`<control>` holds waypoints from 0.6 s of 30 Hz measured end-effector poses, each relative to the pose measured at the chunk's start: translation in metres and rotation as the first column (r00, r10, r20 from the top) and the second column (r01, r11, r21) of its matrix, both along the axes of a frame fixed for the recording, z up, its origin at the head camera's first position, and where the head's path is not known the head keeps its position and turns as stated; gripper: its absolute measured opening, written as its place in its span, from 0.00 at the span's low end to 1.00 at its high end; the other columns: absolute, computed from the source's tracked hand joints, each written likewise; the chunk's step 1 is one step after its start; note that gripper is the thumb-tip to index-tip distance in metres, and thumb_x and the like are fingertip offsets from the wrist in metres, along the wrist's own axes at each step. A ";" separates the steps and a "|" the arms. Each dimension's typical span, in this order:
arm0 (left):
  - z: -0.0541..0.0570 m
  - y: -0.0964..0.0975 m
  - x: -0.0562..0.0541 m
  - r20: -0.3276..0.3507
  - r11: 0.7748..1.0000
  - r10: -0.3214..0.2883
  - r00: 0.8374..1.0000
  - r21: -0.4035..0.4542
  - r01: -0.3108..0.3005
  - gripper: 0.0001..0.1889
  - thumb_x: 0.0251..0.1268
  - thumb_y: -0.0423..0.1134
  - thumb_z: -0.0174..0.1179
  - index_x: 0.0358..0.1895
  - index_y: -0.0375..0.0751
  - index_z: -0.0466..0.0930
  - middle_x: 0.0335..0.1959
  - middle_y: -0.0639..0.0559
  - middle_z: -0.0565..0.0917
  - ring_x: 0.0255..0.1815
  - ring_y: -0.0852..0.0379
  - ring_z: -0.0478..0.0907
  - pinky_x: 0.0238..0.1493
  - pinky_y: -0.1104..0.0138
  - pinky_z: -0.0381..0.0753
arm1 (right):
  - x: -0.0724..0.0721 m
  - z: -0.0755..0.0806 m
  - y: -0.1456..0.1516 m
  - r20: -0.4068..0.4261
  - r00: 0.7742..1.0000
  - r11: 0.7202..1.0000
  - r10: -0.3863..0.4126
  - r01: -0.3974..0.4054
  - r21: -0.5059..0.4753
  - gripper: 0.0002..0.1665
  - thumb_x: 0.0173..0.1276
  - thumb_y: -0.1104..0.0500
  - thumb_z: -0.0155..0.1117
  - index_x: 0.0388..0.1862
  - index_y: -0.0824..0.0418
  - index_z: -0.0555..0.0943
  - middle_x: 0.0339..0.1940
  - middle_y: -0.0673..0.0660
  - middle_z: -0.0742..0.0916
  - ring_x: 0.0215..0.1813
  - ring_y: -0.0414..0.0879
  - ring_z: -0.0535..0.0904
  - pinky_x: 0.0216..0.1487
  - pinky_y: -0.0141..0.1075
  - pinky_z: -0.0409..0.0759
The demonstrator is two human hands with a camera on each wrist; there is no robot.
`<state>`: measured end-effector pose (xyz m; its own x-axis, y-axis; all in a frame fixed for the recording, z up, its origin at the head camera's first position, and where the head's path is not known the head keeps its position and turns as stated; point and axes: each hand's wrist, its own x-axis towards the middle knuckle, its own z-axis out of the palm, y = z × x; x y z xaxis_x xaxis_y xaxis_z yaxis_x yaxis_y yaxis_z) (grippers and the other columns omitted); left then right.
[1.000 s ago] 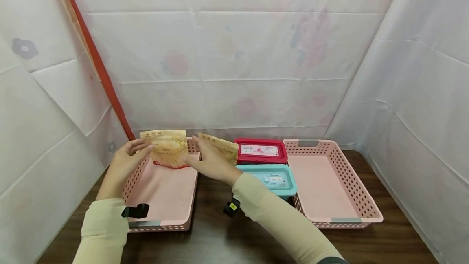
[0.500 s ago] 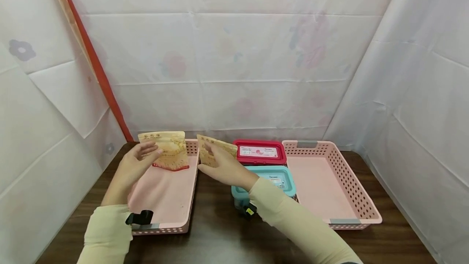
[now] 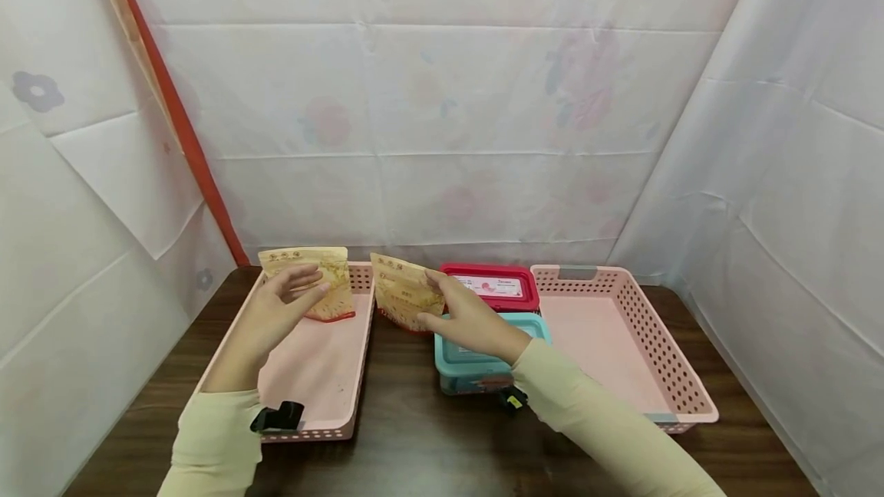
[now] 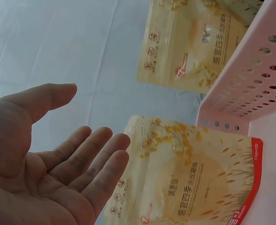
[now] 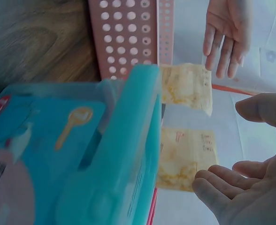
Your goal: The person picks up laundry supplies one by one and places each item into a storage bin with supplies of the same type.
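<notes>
Two yellow pouches with red bottom edges stand upright near the back. One pouch [image 3: 336, 282] is in the far end of the left pink basket [image 3: 354, 397]. The other pouch [image 3: 404, 294] stands to the right of that basket, turned at an angle. My left hand [image 3: 279, 313], fingers relaxed, is in front of the first pouch and hides its left part; the left wrist view shows the palm [image 4: 49, 192] holding nothing. My right hand [image 3: 476, 320] reaches over the teal-lidded box [image 3: 452, 366], fingers loosely extended at the second pouch's right edge; whether they touch it I cannot tell.
A red-lidded box [image 3: 521, 290] sits behind the teal one. Farther right lies another pink basket [image 3: 691, 382]. All stand on a dark wooden table [image 3: 400, 443], enclosed by white floral sheets [image 3: 442, 98] at the back and sides.
My right hand has moved right, away from the left pouch and across the front of the second pouch to its right edge. My left hand has shifted right, now covering part of the left pouch.
</notes>
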<state>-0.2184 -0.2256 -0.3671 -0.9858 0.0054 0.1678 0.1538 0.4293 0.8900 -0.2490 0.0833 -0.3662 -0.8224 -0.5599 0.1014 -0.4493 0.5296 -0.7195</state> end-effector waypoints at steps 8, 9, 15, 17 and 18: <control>0.001 0.012 0.000 0.016 0.998 -0.055 0.998 0.031 0.054 0.35 0.73 0.51 0.61 0.75 0.35 0.62 0.70 0.36 0.70 0.69 0.38 0.68 0.63 0.44 0.71 | 0.003 0.003 0.017 -0.030 0.999 0.998 -0.038 0.039 0.042 0.47 0.72 0.46 0.66 0.82 0.56 0.54 0.73 0.56 0.72 0.71 0.51 0.69 0.64 0.47 0.75; 0.001 0.014 0.000 0.017 0.997 -0.062 0.998 0.038 0.061 0.35 0.73 0.50 0.61 0.75 0.36 0.62 0.70 0.36 0.70 0.69 0.38 0.68 0.63 0.44 0.71 | 0.003 0.003 0.019 -0.035 0.999 0.998 -0.041 0.043 0.043 0.47 0.72 0.46 0.66 0.81 0.56 0.55 0.72 0.56 0.73 0.71 0.51 0.70 0.64 0.48 0.75; 0.003 0.023 -0.002 0.023 0.997 -0.068 0.997 0.041 0.067 0.35 0.71 0.53 0.62 0.75 0.39 0.64 0.70 0.38 0.71 0.69 0.39 0.69 0.63 0.43 0.71 | 0.001 0.002 0.026 -0.038 0.997 0.997 -0.062 0.064 0.046 0.43 0.72 0.47 0.66 0.79 0.58 0.59 0.71 0.56 0.73 0.69 0.52 0.71 0.62 0.48 0.77; 0.003 0.025 -0.002 0.028 0.997 -0.065 0.997 0.032 0.064 0.35 0.71 0.55 0.62 0.74 0.41 0.65 0.70 0.39 0.72 0.69 0.39 0.69 0.63 0.43 0.71 | 0.001 0.001 0.028 -0.031 0.997 0.997 -0.071 0.072 0.038 0.42 0.72 0.49 0.66 0.78 0.58 0.61 0.71 0.56 0.73 0.69 0.51 0.72 0.61 0.47 0.78; 0.003 0.026 -0.002 0.032 0.998 -0.058 0.998 0.025 0.058 0.35 0.70 0.56 0.62 0.74 0.42 0.66 0.69 0.41 0.72 0.68 0.40 0.70 0.63 0.43 0.72 | 0.000 0.001 0.029 -0.029 0.996 0.996 -0.079 0.080 0.037 0.41 0.72 0.49 0.66 0.78 0.58 0.61 0.71 0.56 0.73 0.68 0.50 0.72 0.61 0.47 0.78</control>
<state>-0.2209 -0.1995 -0.3637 -0.9888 0.0592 0.1366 0.1489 0.3992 0.9047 -0.2487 0.1124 -0.3657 -0.8614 -0.4969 0.1049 -0.4244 0.5908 -0.6862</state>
